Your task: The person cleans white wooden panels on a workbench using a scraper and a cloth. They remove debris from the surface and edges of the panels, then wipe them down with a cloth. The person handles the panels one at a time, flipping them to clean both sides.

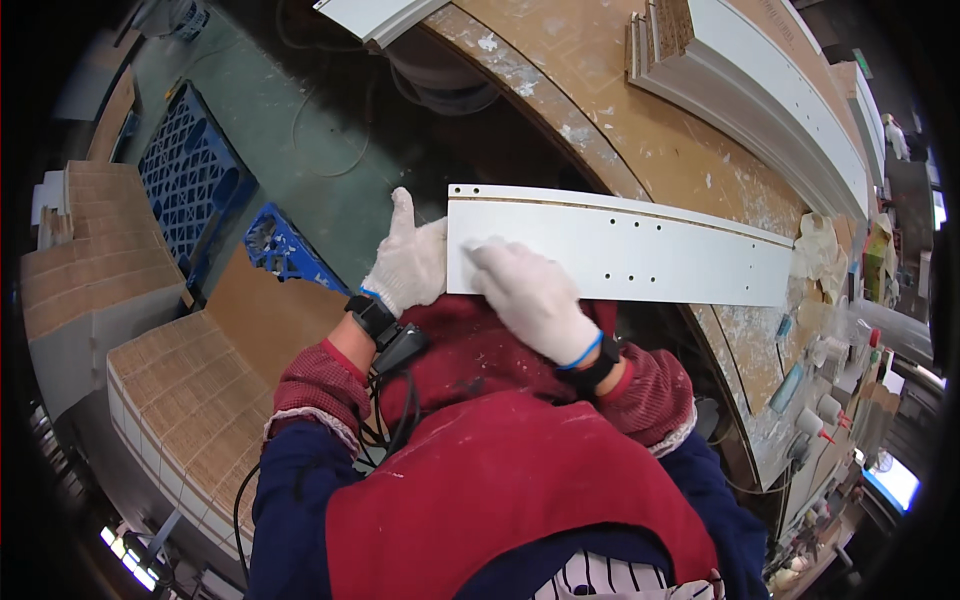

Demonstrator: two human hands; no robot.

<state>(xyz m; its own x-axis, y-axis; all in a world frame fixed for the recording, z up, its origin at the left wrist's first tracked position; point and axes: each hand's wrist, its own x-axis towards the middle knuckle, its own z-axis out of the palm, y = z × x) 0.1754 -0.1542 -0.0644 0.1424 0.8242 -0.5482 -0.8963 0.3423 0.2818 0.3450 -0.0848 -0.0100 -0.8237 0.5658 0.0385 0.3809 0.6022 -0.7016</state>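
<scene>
A long white panel [690,255] with small dark holes and a narrow groove along its far edge lies in front of me. Its right part rests on the worktable, while its left end juts out over my lap. My left hand [408,255], in a white knit glove, is at that left end with the thumb stretched away from it; its fingertips are hidden at the panel's edge. My right hand [535,300], gloved likewise, presses on the panel's top face near the left end. Its fingers are bent together and blurred at the tips, and whatever they may hold cannot be made out.
White panels [760,100] are stacked on the brown, paint-spotted worktable [560,70]. Glue bottles [815,425] stand along its right side. At left are a blue plastic pallet [195,170] and stacks of boards [190,390]. A cable hangs by my left arm.
</scene>
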